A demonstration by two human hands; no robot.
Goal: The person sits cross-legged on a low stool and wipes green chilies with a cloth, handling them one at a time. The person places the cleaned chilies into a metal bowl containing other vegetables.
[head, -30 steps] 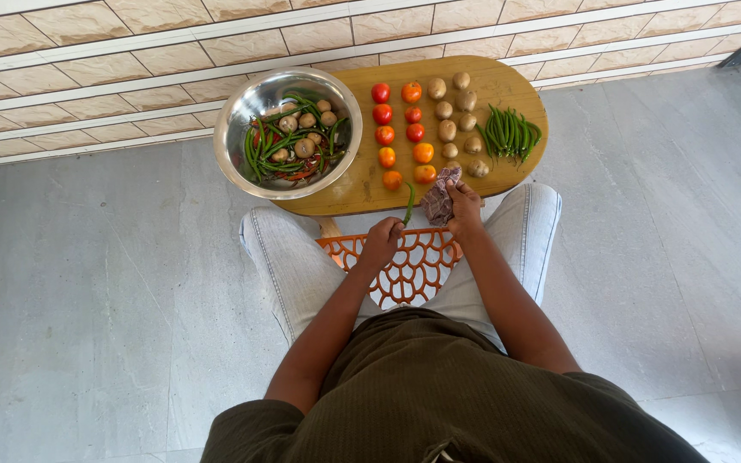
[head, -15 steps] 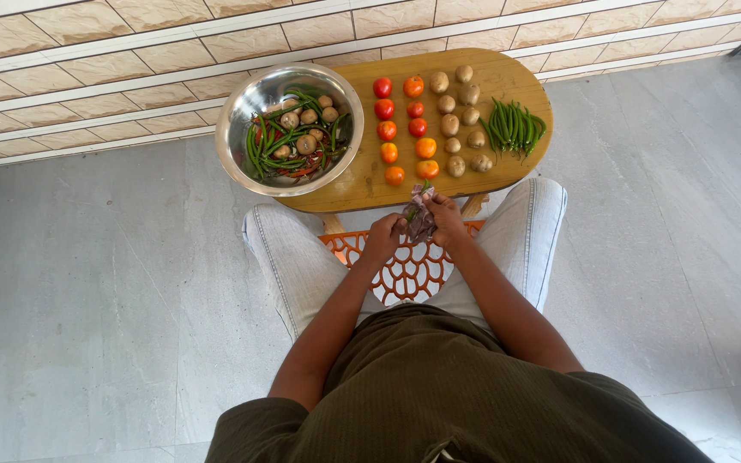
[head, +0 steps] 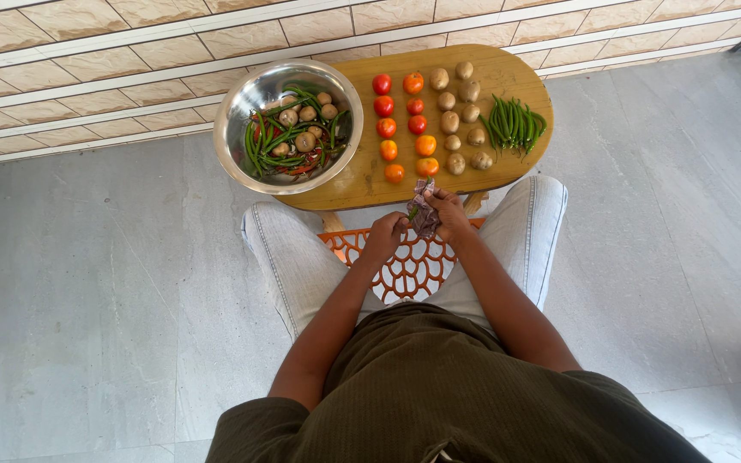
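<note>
Left hand (head: 385, 236) is pinching a green chilli (head: 412, 211); right hand (head: 449, 214) is gripping a purplish cloth (head: 423, 218) around it (chilli mostly hidden); rubbing hard risks snapping it or dropping it onto the orange stool (head: 405, 270) below.

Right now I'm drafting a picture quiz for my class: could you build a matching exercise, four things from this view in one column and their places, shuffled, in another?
Things:
1. steel bowl
2. tomatoes
3. loose green beans
4. purple cloth

Places:
A. right end of the wooden board
B. in the right hand, at the board's near edge
C. left end of the board
D. two rows down the board's middle

Pairs: 1-C, 2-D, 3-A, 4-B
</note>
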